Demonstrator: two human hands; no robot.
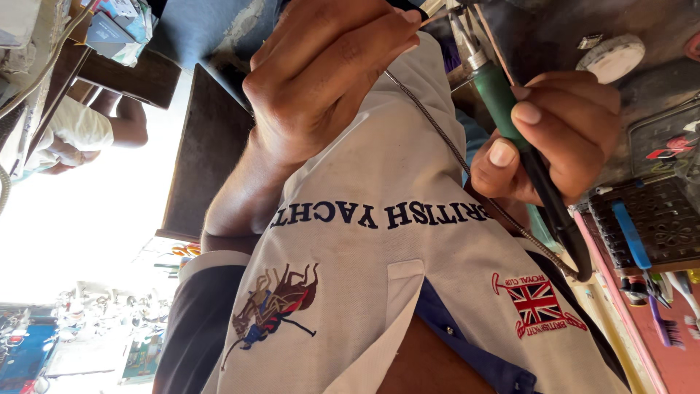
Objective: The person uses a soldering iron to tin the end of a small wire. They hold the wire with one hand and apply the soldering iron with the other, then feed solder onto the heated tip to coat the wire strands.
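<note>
My right hand [561, 138] grips a soldering iron [503, 95] by its green handle, metal tip pointing up toward the top edge. Its black cord [561, 226] loops down past my wrist. My left hand [328, 80] is raised in front of my white polo shirt [379, 277], fingertips pinched together close to the iron's tip. A thin pale strand pokes out of the pinch. A thin grey braided wire [437, 131] runs from under that hand across the shirt to the cord's loop. What lies at the tip is cut off.
At the right a cluttered bench holds a dark grid tray [656, 219], a blue-handled tool [631, 237], a purple brush [660, 321] and a white round lid [616, 57]. Another person's arm in a white sleeve [80, 128] rests at the left. A dark board [208, 153] stands behind my left forearm.
</note>
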